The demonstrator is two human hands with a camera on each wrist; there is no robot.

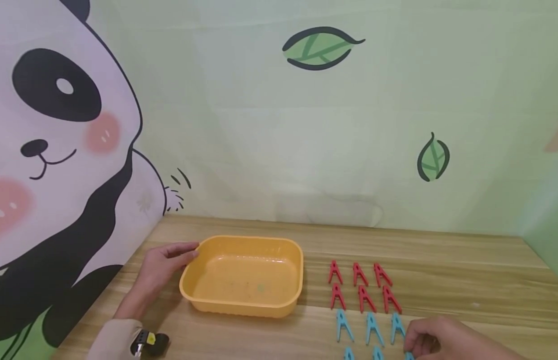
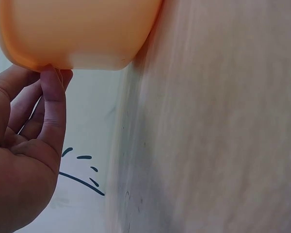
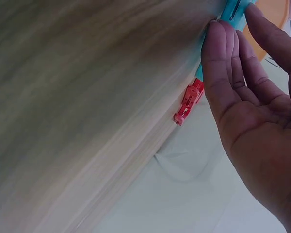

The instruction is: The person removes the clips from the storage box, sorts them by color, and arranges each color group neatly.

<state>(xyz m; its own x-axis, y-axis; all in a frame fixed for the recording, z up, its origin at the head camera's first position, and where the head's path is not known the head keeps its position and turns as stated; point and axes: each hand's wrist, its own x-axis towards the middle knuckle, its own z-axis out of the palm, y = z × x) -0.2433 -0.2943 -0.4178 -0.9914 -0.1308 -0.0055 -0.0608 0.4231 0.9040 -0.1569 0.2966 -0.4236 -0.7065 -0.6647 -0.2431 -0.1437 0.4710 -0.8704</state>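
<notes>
At the left end of a yellow plastic basin (image 1: 243, 280), my left hand (image 1: 164, 265) pinches the rim with its fingertips. The left wrist view shows those fingers (image 2: 52, 92) meeting the basin's edge from close by. My right hand (image 1: 441, 337) is low at the right, its thumb and fingers pinching a blue clothespin (image 3: 235, 12). In the head view that clothespin is mostly hidden under the hand. Just beyond it lies another blue clothespin (image 1: 397, 326). Red clothespins (image 1: 361, 299) lie in two rows farther back. The basin holds no clothespins.
More blue clothespins (image 1: 372, 329) lie in rows at the front, some cut off by the frame's lower edge. The wooden tabletop (image 1: 477, 280) ends at a pale green backdrop (image 1: 261, 150) with a panda print (image 1: 139, 185) on the left.
</notes>
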